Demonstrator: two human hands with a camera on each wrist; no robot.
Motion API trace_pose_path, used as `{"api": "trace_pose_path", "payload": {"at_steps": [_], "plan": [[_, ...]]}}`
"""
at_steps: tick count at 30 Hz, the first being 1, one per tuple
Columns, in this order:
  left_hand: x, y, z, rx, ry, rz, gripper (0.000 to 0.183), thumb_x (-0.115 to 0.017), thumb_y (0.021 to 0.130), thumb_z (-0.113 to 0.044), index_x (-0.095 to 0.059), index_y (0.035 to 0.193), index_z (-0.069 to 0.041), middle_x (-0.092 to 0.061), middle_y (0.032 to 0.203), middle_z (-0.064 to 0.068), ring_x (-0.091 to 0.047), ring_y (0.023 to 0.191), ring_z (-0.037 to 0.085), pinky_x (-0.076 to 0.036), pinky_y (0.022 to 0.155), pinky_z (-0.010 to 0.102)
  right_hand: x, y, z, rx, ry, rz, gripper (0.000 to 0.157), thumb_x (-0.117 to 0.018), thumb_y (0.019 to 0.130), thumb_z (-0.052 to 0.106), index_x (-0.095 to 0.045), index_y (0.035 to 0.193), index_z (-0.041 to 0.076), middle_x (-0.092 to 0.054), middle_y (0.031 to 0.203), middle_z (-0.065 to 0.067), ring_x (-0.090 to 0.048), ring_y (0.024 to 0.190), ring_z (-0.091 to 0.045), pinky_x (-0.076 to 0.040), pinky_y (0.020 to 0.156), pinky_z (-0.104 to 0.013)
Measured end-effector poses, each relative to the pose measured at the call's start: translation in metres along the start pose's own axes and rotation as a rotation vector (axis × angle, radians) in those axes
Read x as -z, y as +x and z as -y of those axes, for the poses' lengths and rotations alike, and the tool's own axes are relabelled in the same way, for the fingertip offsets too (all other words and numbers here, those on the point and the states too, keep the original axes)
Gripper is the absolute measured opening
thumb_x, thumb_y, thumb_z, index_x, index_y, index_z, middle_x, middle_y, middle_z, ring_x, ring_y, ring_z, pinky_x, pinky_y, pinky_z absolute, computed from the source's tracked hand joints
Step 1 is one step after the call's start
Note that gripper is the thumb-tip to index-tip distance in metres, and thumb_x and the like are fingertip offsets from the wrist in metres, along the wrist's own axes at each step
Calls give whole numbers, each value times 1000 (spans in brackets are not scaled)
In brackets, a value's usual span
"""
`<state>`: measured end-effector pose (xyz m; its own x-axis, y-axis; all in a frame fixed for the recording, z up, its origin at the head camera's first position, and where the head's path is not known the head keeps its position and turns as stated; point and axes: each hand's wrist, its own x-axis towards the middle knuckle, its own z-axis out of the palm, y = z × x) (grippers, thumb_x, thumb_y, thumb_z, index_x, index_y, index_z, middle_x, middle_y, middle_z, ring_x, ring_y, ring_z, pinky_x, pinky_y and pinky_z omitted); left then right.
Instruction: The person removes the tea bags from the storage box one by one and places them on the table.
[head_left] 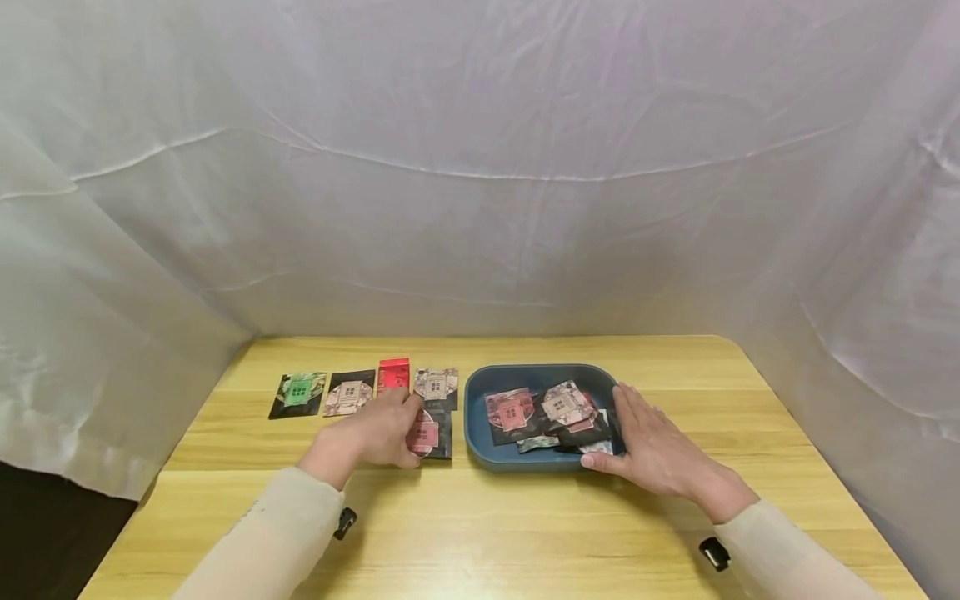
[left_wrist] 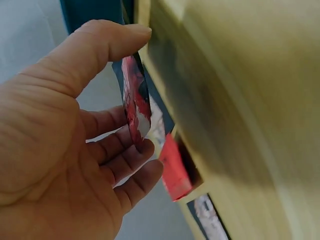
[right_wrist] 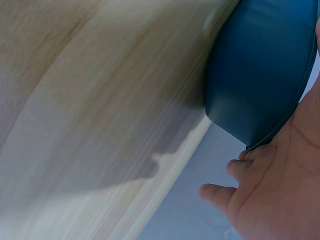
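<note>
My left hand (head_left: pixel 375 429) grips a flat black sachet with a pink label (head_left: pixel 426 434) low over the table. In the left wrist view its thumb lies at one end of the sachet (left_wrist: pixel 134 100) and the curled fingertips reach the other. A dark blue plastic tray (head_left: pixel 517 462) stands to the right with several sachets piled inside, among them a pink-labelled one (head_left: pixel 512 414) and a beige-labelled one (head_left: pixel 566 404). On the tray's right rim rests my right hand (head_left: pixel 660 450), fingers extended, thumb over the front corner. The right wrist view shows the tray's outer wall (right_wrist: pixel 260 65) against this hand.
Behind the left hand runs a row: a green-labelled sachet (head_left: pixel 298 392), a beige-labelled sachet (head_left: pixel 349 393), a small red box (head_left: pixel 393 375) and another pale-labelled sachet (head_left: pixel 437 385). The wooden table (head_left: pixel 480 533) ends at a pale cloth backdrop (head_left: pixel 480 250).
</note>
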<state>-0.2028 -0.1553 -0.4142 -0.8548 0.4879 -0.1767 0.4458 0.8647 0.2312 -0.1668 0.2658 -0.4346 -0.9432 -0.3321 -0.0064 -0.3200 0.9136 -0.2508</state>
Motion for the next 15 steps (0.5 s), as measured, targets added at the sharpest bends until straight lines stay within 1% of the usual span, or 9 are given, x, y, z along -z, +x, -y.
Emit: {"api": "trace_pose_path", "payload": {"at_steps": [3, 5, 7, 10, 15], "plan": [[-3, 2, -2, 13, -10, 26, 85, -95, 72, -33, -56, 140, 1, -57, 141, 19, -52, 135, 38, -44, 117, 52, 0, 0, 1, -1, 1, 1, 127, -56, 90, 82, -12, 163, -12, -12, 172, -33, -20, 158, -51, -23, 124, -69], [-5, 3, -3, 15, -26, 38, 87, -95, 71, -32, -55, 142, 1, -54, 148, 22, -49, 142, 41, -41, 120, 54, 0, 0, 1, -1, 2, 1, 127, -56, 91, 82, -13, 163, -12, -12, 172, -33, -20, 158, -51, -23, 124, -69], [-6, 5, -4, 17, -30, 45, 88, -95, 70, -32, -55, 143, 0, -53, 149, 22, -47, 144, 42, -39, 122, 54, 1, 0, 1, -1, 1, 0, 127, -56, 91, 82, -13, 163, -12, -12, 172, -32, -20, 158, -51, -23, 124, -69], [-10, 7, -4, 21, -37, 45, 87, -94, 70, -31, -56, 142, 0, -54, 147, 22, -47, 143, 41, -40, 121, 54, 0, 0, 1, -1, -1, -1, 127, -56, 90, 82, -13, 163, -12, -13, 172, -32, -20, 158, -50, -24, 124, -69], [-12, 9, -5, 36, -48, 54, 89, -94, 71, -30, -54, 145, 0, -53, 148, 21, -46, 144, 41, -39, 122, 54, 0, 0, 0, -2, -1, -5, 127, -56, 90, 82, -13, 163, -12, -13, 171, -33, -21, 158, -51, -24, 123, -69]]}}
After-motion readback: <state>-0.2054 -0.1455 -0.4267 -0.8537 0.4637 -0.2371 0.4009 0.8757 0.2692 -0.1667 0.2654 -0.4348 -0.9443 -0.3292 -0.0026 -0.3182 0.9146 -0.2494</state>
